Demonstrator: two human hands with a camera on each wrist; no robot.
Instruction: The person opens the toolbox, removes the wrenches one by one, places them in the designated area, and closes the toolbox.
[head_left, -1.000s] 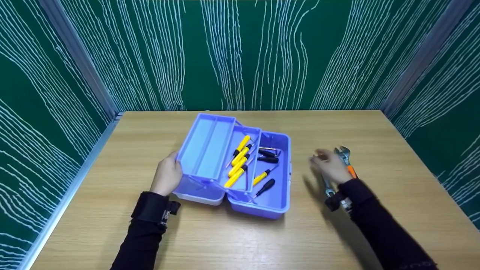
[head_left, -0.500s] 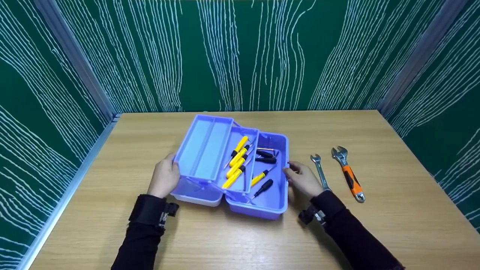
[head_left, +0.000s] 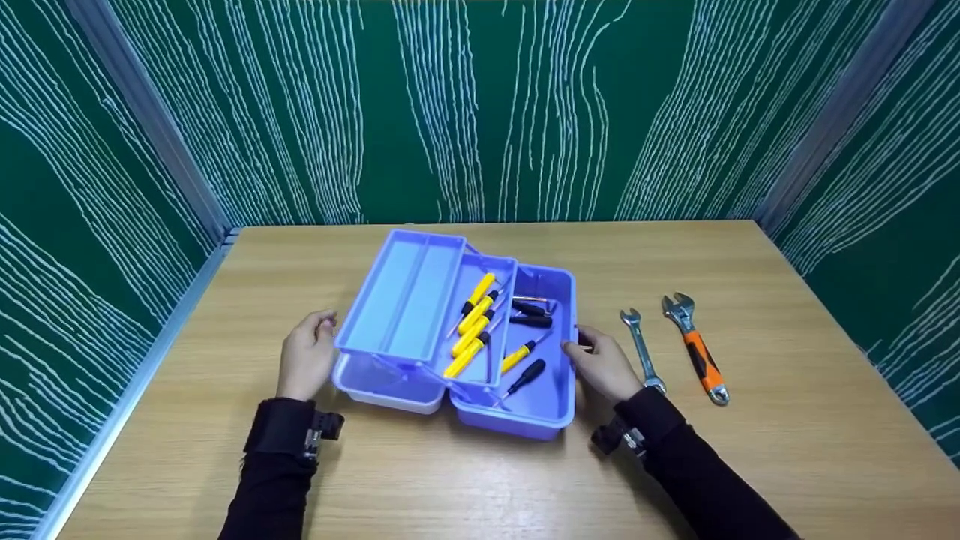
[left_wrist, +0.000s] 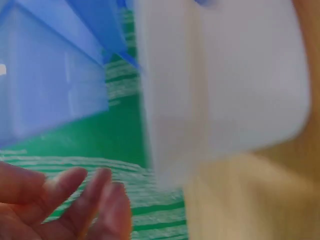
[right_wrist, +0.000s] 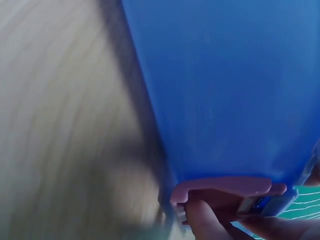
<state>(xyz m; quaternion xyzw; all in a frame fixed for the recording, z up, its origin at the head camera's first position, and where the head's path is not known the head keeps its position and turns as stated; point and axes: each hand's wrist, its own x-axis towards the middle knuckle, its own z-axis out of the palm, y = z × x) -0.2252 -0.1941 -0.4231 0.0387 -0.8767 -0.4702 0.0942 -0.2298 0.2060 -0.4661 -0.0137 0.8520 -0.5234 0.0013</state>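
Note:
A blue-purple toolbox (head_left: 514,429) stands unfolded, its pale-blue divided tray (head_left: 405,292) raised at the left. Several screwdrivers (head_left: 469,356) with yellow handles lie in the middle tray. A black-handled screwdriver (head_left: 531,371) is among the tools in the deep right compartment. My right hand (head_left: 606,365) pinches the toolbox's right wall, thumb over the rim; in the right wrist view its fingers are at the pinkish latch (right_wrist: 230,185). Just left of the toolbox, my left hand (head_left: 306,358) is held apart from it, fingers loosely bent; the left wrist view shows those fingers (left_wrist: 112,210) holding nothing.
Right of my right hand lie a small metal wrench (head_left: 640,349) and an adjustable wrench (head_left: 697,352) with an orange and black handle. The wooden table (head_left: 465,487) meets green, white-streaked walls (head_left: 487,112) at the back and sides.
My right hand has come left from the wrenches to the toolbox's right wall and taken hold there. My left hand has let go of the toolbox's left side and moved slightly left.

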